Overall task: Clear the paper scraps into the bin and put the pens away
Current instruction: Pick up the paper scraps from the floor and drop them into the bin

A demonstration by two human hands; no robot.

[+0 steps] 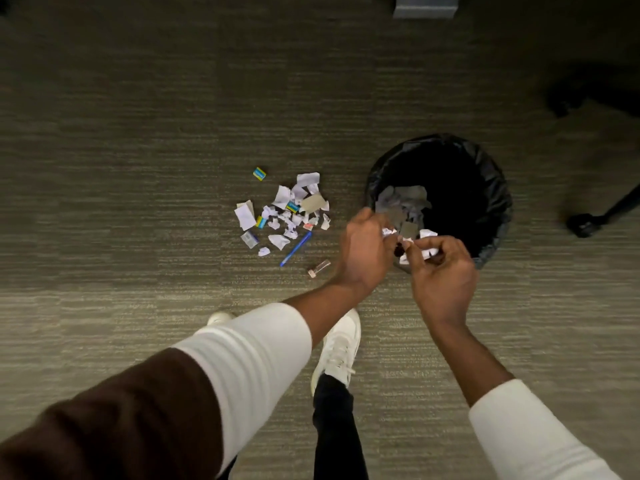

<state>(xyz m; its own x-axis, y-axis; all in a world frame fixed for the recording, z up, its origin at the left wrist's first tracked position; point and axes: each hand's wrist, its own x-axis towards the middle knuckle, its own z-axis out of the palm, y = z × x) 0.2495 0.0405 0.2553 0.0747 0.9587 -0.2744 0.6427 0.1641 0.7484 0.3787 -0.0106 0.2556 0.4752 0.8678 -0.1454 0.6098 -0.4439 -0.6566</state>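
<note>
Carpet [138, 168] | both hands pinch scraps [427, 252] over bin [498, 188]

white paper scraps [282, 216]; blue pen [296, 248]; black-lined bin [491, 188]; grey-brown striped carpet [138, 150]

Both hands, left hand [363, 252] and right hand [441, 271], hold crumpled paper scraps [427, 237] over the black-lined bin [491, 188]; a blue pen [296, 249] lies on the carpet [138, 202]
</note>
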